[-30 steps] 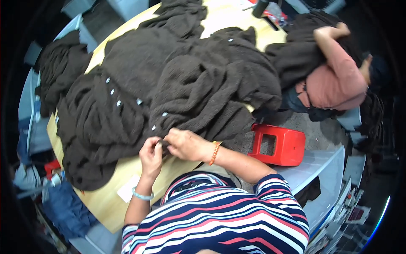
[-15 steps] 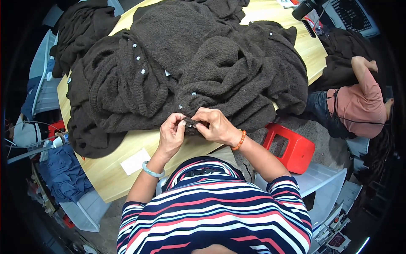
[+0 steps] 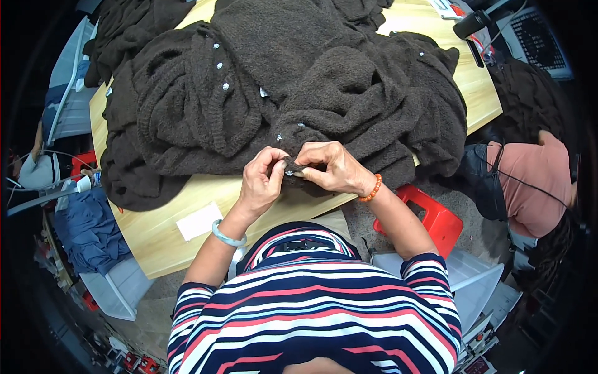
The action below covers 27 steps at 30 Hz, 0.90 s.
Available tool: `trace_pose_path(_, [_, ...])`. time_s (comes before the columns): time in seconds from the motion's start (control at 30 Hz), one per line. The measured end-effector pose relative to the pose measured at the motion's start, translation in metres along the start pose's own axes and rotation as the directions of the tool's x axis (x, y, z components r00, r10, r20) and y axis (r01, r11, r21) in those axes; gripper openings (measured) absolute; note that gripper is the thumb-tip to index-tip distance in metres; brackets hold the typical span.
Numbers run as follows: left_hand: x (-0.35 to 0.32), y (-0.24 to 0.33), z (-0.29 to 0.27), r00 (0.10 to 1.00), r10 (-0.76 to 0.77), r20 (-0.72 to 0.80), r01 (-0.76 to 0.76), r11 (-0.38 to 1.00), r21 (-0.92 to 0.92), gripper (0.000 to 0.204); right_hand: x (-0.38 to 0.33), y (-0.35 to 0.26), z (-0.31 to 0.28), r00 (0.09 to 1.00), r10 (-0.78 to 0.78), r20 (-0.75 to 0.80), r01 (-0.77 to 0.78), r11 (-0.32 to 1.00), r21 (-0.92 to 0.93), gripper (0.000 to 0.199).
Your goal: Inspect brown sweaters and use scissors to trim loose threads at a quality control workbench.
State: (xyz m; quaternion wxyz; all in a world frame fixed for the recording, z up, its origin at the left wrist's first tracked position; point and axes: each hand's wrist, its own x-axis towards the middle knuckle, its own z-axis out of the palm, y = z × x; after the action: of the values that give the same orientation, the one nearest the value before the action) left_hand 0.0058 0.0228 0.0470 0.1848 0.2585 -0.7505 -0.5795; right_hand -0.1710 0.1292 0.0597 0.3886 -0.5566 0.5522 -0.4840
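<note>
A large heap of dark brown knitted garments (image 3: 268, 56) covers most of the table, with several shiny pale buttons (image 3: 218, 65) along its edges. At the heap's near edge, my left hand (image 3: 263, 177) pinches a brown knitted edge between thumb and fingertips. My right hand (image 3: 331, 166) grips the same edge just beside it, thumb and fingers closed. A shiny button (image 3: 288, 173) shows right between my fingertips. Two more buttons lie on the cloth just beyond my hands. The exact part of the garment inside the pinch is partly hidden by my fingers.
A pale wooden table (image 3: 156, 246) carries a white paper card (image 3: 199, 221). To the right stand a red plastic stool (image 3: 445, 218) and a co-worker in a pink top (image 3: 532, 187). Bins, one with blue cloth (image 3: 90, 240), stand at left. A black lamp head (image 3: 471, 25) is far right.
The view has shifted slightly, so the scene sits differently in the picture. Both hands stay at the knitted edge, with small finger movements. The co-worker's raised arm has come down.
</note>
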Motion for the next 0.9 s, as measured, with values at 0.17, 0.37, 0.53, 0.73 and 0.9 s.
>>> trace_pose_path(0.17, [0.000, -0.006, -0.001, 0.989, -0.141, 0.037, 0.145, 0.972, -0.185, 0.006, -0.004, -0.004, 0.004, 0.996, 0.081, 0.032, -0.078, 0.994, -0.072, 0.017])
trace_pose_path(0.37, [-0.003, 0.000, -0.002, 0.978, -0.179, 0.110, 0.204, 0.935, -0.289, 0.006, -0.003, -0.003, 0.008, 0.994, -0.111, -0.005, 0.107, 0.974, -0.199, 0.014])
trace_pose_path(0.53, [0.005, -0.005, 0.003, 0.998, -0.022, -0.051, 0.014, 0.988, -0.156, 0.006, 0.003, 0.001, 0.010, 0.997, -0.041, -0.062, 0.034, 0.995, -0.098, 0.013])
trace_pose_path(0.73, [0.004, -0.007, 0.000, 0.996, -0.087, 0.005, 0.087, 0.984, -0.153, 0.005, 0.004, 0.008, 0.007, 0.941, 0.324, 0.096, -0.337, 0.883, 0.326, 0.008])
trace_pose_path(0.9, [-0.005, -0.007, 0.001, 0.981, -0.193, 0.038, 0.191, 0.886, -0.424, 0.008, 0.007, 0.006, 0.007, 0.900, 0.408, 0.155, -0.435, 0.811, 0.390, 0.013])
